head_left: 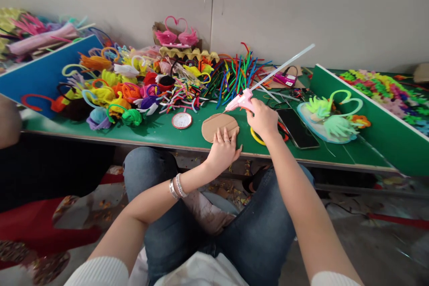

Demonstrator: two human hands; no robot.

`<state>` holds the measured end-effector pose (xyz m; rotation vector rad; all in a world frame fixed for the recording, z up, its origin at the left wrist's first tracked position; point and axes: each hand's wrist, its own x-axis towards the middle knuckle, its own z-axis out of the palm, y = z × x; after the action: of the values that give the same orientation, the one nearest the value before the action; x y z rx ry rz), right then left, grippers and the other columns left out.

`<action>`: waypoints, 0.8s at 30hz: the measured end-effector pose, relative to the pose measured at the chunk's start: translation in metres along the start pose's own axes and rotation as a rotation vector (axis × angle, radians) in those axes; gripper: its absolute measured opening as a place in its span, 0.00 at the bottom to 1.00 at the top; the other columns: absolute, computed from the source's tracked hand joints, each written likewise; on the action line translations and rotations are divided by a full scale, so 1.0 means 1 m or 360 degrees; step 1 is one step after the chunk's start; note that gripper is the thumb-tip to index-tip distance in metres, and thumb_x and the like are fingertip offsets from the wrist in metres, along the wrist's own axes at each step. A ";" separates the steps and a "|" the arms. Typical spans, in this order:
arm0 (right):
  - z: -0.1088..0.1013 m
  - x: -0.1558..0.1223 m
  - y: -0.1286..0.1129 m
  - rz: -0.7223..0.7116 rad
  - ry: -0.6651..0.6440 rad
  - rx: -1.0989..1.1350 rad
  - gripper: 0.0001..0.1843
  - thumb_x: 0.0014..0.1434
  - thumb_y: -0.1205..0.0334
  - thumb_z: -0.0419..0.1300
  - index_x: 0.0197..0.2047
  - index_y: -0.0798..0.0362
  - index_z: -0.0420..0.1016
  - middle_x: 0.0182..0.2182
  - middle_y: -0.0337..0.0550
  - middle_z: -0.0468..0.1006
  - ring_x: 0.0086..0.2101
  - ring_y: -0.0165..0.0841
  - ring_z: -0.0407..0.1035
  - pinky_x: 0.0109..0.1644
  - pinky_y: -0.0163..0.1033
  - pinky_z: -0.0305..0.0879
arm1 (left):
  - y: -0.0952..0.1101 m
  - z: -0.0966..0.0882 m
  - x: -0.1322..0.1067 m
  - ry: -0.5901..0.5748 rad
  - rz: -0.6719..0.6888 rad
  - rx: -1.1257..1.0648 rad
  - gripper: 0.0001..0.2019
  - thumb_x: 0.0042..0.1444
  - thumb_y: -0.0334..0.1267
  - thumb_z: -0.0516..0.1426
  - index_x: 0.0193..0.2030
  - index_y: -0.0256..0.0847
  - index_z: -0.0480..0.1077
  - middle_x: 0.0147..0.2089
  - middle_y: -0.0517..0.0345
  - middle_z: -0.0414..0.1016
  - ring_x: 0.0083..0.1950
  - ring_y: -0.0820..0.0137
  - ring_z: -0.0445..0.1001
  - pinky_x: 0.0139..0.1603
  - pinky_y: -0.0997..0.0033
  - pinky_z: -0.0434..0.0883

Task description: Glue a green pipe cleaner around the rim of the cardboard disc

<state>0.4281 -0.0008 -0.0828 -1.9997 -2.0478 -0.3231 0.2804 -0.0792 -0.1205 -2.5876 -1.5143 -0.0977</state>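
Note:
My right hand point(264, 118) is wrapped round the handle of a pink hot glue gun point(241, 100). A long clear glue stick point(284, 66) juts up from the gun's back end. The nozzle points down to the left, just over the far edge of a rounded brown cardboard piece point(214, 126). My left hand point(224, 145) lies on the near right part of the cardboard, fingers stretched out. Partly behind my right hand are scissors with yellow and red handles point(257, 136). Whether glue is coming out is too small to tell.
Pipe-cleaner swans point(114, 94) crowd the green table point(161, 136) on the left, near a small round white lid point(182, 120). Loose pipe cleaners point(234, 76) lie behind. On the right are a phone point(297, 128), a green swan pair point(335, 118) and a green divider point(368, 120). Someone sits at left.

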 end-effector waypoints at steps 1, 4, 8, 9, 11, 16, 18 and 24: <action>-0.001 0.000 0.000 0.0001 -0.0001 -0.0007 0.18 0.59 0.61 0.49 0.52 0.54 0.65 0.43 0.53 0.75 0.38 0.42 0.70 0.29 0.39 0.46 | 0.000 0.000 0.000 -0.0004 0.0000 0.0000 0.30 0.65 0.46 0.42 0.67 0.27 0.52 0.64 0.25 0.58 0.64 0.44 0.60 0.60 0.49 0.62; -0.002 0.000 0.001 -0.0007 0.0014 -0.0027 0.16 0.60 0.61 0.49 0.50 0.54 0.65 0.43 0.52 0.75 0.36 0.41 0.70 0.29 0.38 0.46 | 0.000 -0.002 0.000 -0.0019 -0.0003 -0.0004 0.29 0.65 0.46 0.41 0.67 0.27 0.51 0.64 0.25 0.58 0.64 0.45 0.60 0.59 0.49 0.63; -0.003 -0.001 0.003 0.0001 0.0018 -0.0039 0.15 0.60 0.62 0.48 0.49 0.54 0.66 0.41 0.52 0.76 0.35 0.41 0.69 0.29 0.38 0.46 | 0.001 -0.004 0.000 -0.0023 -0.0018 -0.0002 0.29 0.65 0.46 0.42 0.67 0.28 0.51 0.64 0.27 0.58 0.64 0.46 0.60 0.58 0.49 0.64; -0.004 -0.001 0.003 0.0008 0.0016 -0.0038 0.16 0.60 0.62 0.48 0.49 0.54 0.66 0.42 0.52 0.76 0.35 0.41 0.69 0.29 0.38 0.46 | 0.001 -0.004 0.000 -0.0020 -0.0023 -0.0007 0.29 0.65 0.47 0.42 0.67 0.29 0.52 0.64 0.28 0.58 0.64 0.46 0.60 0.58 0.49 0.64; -0.005 -0.001 0.005 0.0014 0.0018 -0.0027 0.16 0.59 0.63 0.48 0.50 0.54 0.66 0.42 0.53 0.75 0.35 0.41 0.69 0.29 0.39 0.47 | 0.001 -0.003 0.000 -0.0009 -0.0031 -0.0026 0.29 0.65 0.47 0.43 0.67 0.29 0.53 0.64 0.28 0.59 0.64 0.46 0.60 0.59 0.49 0.64; -0.008 -0.002 0.007 0.0024 0.0038 0.0004 0.17 0.58 0.64 0.48 0.50 0.54 0.67 0.43 0.53 0.75 0.37 0.41 0.69 0.29 0.39 0.47 | 0.001 0.000 0.000 0.0025 -0.0038 -0.0041 0.29 0.64 0.47 0.43 0.66 0.29 0.55 0.64 0.29 0.59 0.64 0.47 0.61 0.58 0.48 0.65; -0.009 -0.002 0.008 0.0033 0.0038 0.0004 0.18 0.58 0.64 0.48 0.51 0.54 0.67 0.43 0.53 0.75 0.37 0.41 0.69 0.29 0.39 0.47 | 0.001 0.001 0.000 0.0029 -0.0043 -0.0036 0.29 0.64 0.47 0.43 0.66 0.30 0.55 0.64 0.30 0.59 0.64 0.47 0.61 0.57 0.48 0.65; -0.010 -0.003 0.011 0.0043 0.0065 0.0003 0.16 0.59 0.61 0.49 0.49 0.53 0.68 0.42 0.51 0.76 0.37 0.41 0.69 0.29 0.38 0.47 | 0.001 0.002 0.000 0.0019 -0.0027 -0.0045 0.29 0.64 0.46 0.43 0.66 0.27 0.55 0.64 0.27 0.58 0.64 0.46 0.60 0.59 0.49 0.64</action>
<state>0.4394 -0.0070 -0.0746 -2.0009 -1.9943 -0.3536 0.2810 -0.0797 -0.1221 -2.5915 -1.5421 -0.1377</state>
